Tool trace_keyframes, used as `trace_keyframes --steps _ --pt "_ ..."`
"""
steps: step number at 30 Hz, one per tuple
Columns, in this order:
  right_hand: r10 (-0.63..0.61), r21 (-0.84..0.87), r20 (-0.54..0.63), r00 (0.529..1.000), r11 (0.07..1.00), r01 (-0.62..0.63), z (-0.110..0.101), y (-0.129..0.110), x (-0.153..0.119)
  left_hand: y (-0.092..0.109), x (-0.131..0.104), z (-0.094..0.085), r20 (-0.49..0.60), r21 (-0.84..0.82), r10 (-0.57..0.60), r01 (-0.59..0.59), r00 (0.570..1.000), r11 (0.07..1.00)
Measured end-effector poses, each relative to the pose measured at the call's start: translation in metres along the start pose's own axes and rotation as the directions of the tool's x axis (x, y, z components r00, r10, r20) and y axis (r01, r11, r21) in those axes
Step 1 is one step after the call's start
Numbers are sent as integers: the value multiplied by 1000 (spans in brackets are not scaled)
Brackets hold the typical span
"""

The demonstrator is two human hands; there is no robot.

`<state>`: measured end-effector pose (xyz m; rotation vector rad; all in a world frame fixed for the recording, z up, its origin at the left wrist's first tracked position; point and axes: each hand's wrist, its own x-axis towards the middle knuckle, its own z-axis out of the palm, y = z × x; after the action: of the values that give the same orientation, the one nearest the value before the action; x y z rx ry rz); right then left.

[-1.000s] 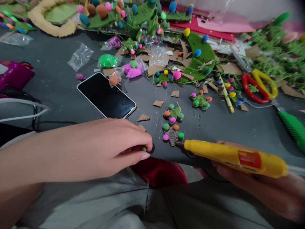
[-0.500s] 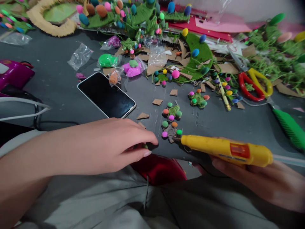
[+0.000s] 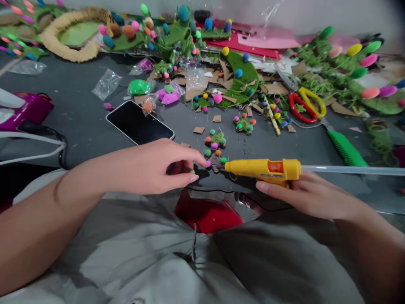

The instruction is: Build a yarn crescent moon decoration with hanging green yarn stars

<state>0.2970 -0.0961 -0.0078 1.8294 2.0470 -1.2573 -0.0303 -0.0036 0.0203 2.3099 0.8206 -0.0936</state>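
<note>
The left hand (image 3: pixel 155 166) has stretched its index finger (image 3: pixel 199 157); the right hand (image 3: pixel 305 196) grips the yellow glue gun (image 3: pixel 249 167). At its nozzle (image 3: pixel 223 167) lies the brown coil (image 3: pixel 216 160) — that finger now at its pink ball (image 3: pixel 208 164), probably steadying it. Left pinch on the green ball (image 3: pixel 192 171) — cannot tell.

Phone (image 3: pixel 136 121) on the table (image 3: pixel 79 105) behind the left hand (image 3: pixel 158 166), craft piece (image 3: pixel 215 162) just right of that hand's fingertips, glue gun (image 3: pixel 253 169) in the right hand (image 3: pixel 313 194), pencil (image 3: pixel 272 118) left of scissors (image 3: pixel 296 90) — both behind the gun.

Grey table (image 3: pixel 76 105) under phone (image 3: pixel 139 124), cardboard scraps (image 3: pixel 199 130), coiled figure (image 3: pixel 216 160)
</note>
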Motion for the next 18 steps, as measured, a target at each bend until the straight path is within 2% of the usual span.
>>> trace_keyframes --steps 4,11,18 --pt "12 41 17 1000 999 -13 1 0 1 3 4 2 36 -33 12 -11 999 999" --pt "-20 18 15 1000 1000 19 1 2 1 6 10 13 47 87 -8 4 999 996" --pt "-7 2 19 1000 1000 7 1 0 2 7 11 14 49 137 -25 18 999 990"
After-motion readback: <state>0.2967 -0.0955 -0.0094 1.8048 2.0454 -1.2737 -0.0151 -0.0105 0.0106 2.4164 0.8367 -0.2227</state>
